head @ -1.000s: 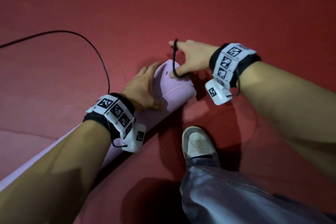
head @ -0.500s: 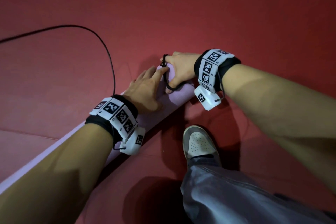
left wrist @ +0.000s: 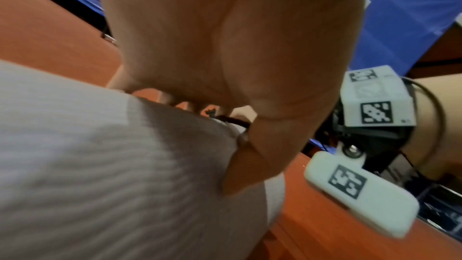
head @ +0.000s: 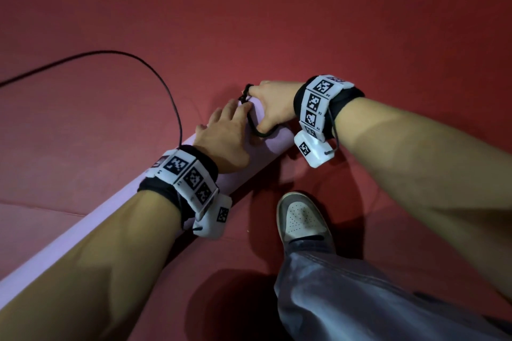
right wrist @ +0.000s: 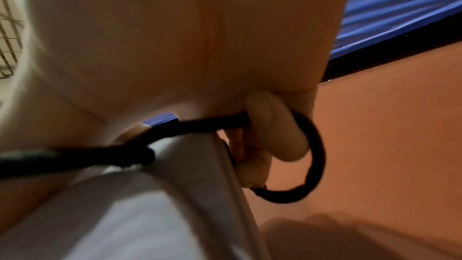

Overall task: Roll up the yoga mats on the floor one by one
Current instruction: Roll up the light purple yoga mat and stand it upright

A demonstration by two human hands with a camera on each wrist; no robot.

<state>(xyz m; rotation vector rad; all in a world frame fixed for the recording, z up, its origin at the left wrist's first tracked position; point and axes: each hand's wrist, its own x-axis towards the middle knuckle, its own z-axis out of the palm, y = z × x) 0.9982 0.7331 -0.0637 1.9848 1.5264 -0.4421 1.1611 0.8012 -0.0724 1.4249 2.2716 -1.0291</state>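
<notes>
A rolled lilac yoga mat (head: 266, 158) lies slantwise on the red floor, its far end between my hands. My left hand (head: 224, 133) rests flat on top of the roll near that end, fingers stretched toward the other hand; the left wrist view shows the thumb pressed on the ribbed mat (left wrist: 100, 165). My right hand (head: 273, 108) holds a black elastic loop (head: 253, 127) stretched over its thumb and fingers at the roll's end. In the right wrist view the loop (right wrist: 315, 155) hooks round a curled finger beside the mat's end (right wrist: 150, 215).
A black cable (head: 166, 86) curves over the floor to the left of the roll and passes behind my left wrist. My shoe (head: 302, 216) and trouser leg stand just in front of the mat. Blue mats (left wrist: 400, 17) lie farther off.
My right hand has drawn the loop in from beyond the roll's end onto it. The left hand has slid along the roll toward that end, fingertips now beside the loop.
</notes>
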